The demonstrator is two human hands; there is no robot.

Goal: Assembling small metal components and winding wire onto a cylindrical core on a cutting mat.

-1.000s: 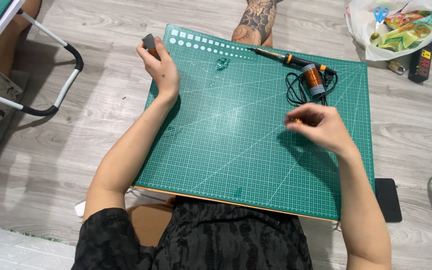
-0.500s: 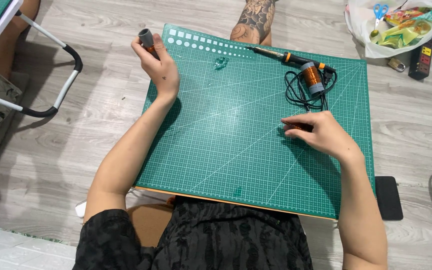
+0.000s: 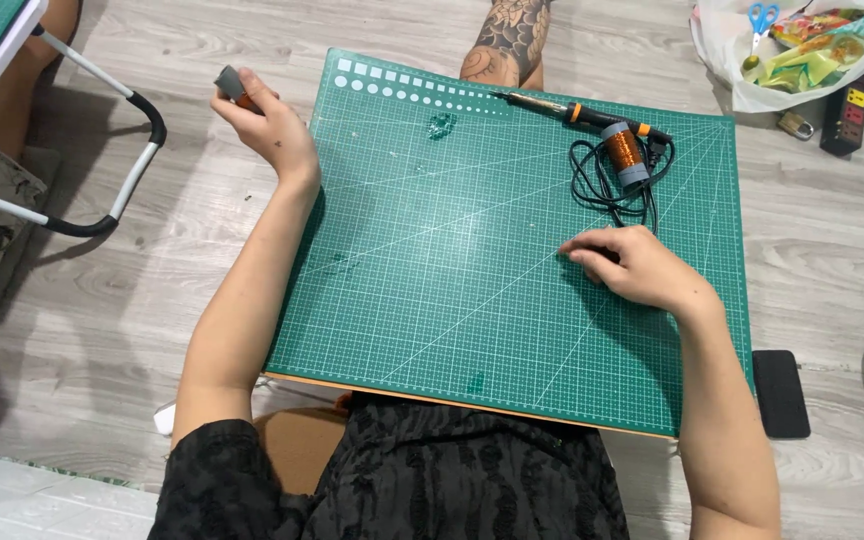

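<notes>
**Left hand on a small grey thing, right hand flat on the cutting mat**

So going left to right: off the left side there's a white folding frame with black grips (image 3: 102, 150) standing on the grey wood floor (image 3: 132, 330). The left hand (image 3: 267, 125) is held up just past the far left corner of the green cutting mat (image 3: 452, 280), fingers curled shut around a small grey object (image 3: 229, 84) with a bit of orange showing under it. Can't tell what it actually is, most of it is buried in the grip.

On the mat near the far edge there's a little crumpled green scrap (image 3: 441, 125), sitting alone. Further right along that far edge lies a soldering iron (image 3: 562, 108) with an orange and black handle, and touching it is a spool of copper wire (image 3: 625, 152) resting on the iron's coiled black cord (image 3: 607, 185).

The right hand (image 3: 637, 270) is down on the mat just on the near side of that cord, palm down, fingers loosely bent with the tips pressed to the surface. It isn't holding anything I can see.

Off the right edge, a black phone (image 3: 780, 393) lies on the floor by the near right corner, and a white plastic bag (image 3: 802, 50) with scissors sits past the far right corner.
</notes>
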